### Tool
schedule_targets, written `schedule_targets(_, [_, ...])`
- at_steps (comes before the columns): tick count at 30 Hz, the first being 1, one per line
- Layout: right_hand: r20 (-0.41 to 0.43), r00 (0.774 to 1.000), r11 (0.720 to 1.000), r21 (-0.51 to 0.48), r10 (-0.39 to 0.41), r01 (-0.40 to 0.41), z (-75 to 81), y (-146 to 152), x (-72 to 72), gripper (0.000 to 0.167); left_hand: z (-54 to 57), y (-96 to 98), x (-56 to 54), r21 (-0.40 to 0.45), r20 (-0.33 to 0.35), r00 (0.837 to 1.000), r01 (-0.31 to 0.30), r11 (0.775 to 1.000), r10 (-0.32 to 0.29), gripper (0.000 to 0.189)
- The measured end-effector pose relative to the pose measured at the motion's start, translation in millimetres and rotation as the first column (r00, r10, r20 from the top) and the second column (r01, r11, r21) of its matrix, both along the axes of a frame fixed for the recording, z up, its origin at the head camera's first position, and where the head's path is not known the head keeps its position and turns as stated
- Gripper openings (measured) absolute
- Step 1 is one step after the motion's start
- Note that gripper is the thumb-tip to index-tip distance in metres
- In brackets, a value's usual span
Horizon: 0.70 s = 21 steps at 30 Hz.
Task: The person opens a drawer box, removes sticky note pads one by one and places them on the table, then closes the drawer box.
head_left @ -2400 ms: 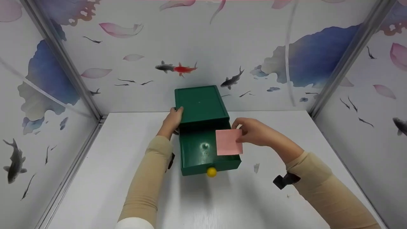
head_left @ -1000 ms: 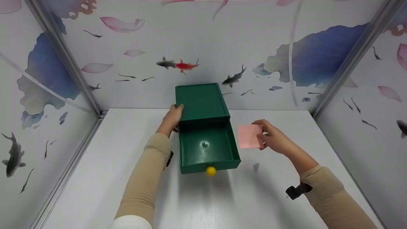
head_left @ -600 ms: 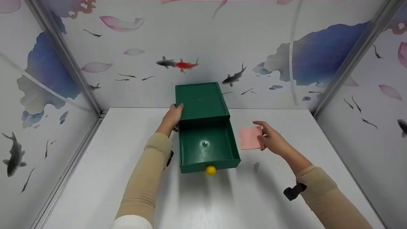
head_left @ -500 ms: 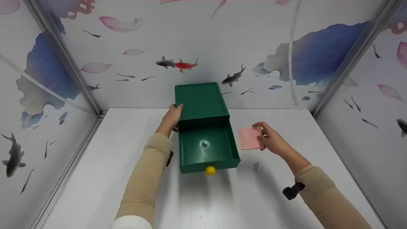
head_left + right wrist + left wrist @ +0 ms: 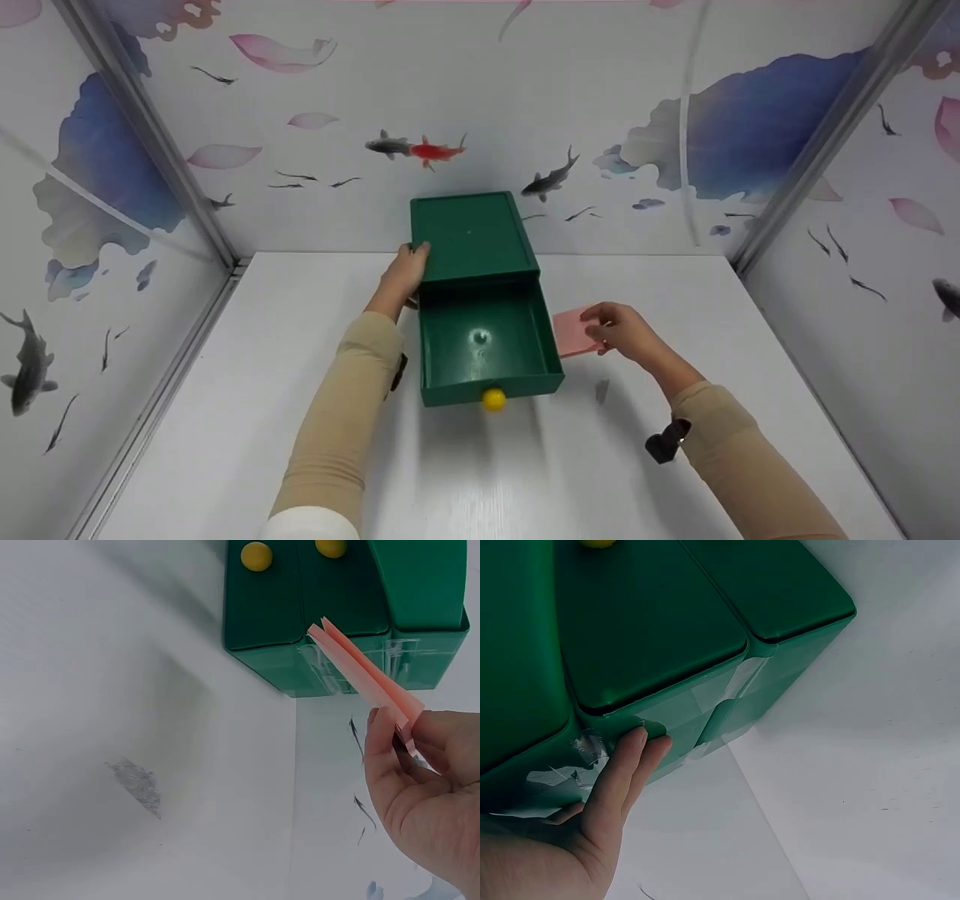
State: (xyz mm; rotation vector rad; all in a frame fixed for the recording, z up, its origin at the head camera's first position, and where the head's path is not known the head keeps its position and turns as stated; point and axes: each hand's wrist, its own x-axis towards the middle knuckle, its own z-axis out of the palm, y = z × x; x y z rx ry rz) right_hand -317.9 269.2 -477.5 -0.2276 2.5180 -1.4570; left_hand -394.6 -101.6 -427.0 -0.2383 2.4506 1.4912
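A green drawer cabinet (image 5: 474, 236) stands near the back wall, its top drawer (image 5: 480, 360) pulled out, with a yellow knob (image 5: 493, 400) on the front. The visible drawer floor is bare. On the cabinet's left side my left hand (image 5: 401, 274) rests; the left wrist view shows straight fingers (image 5: 622, 776) against the taped side wall. My right hand (image 5: 619, 334) pinches pink square sticky notes (image 5: 574, 331) between thumb and fingers, just right of the open drawer. In the right wrist view the pink paper (image 5: 364, 675) shows two layers, spread apart at the far end.
Lower drawers with yellow knobs (image 5: 256, 556) show below the open one. A white tabletop (image 5: 315, 450) carries a grey mark (image 5: 602, 391) right of the cabinet. Patterned panels with metal corner posts (image 5: 832, 142) enclose the back and sides.
The right hand has carried the pink sticky notes from over the drawer out to the right, then slightly back left and lower, tilting them. The left hand has stayed on the cabinet.
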Motion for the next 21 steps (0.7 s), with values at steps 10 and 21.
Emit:
schedule_targets(10, [0.047,0.998,0.996,0.073,-0.049,0.046,-12.1,-1.0,-8.3,0.045,-0.6,-0.1,0.3,0.0,-0.008,1.0,0.003,1.0,-0.003,0.074])
schedule_targets(21, [0.067,0.994,0.99,0.12,-0.087,0.079,-25.5,4.6,-15.9,0.053,0.6,0.0,0.6,0.005,-0.002,1.0,0.003,1.0,-0.003,0.073])
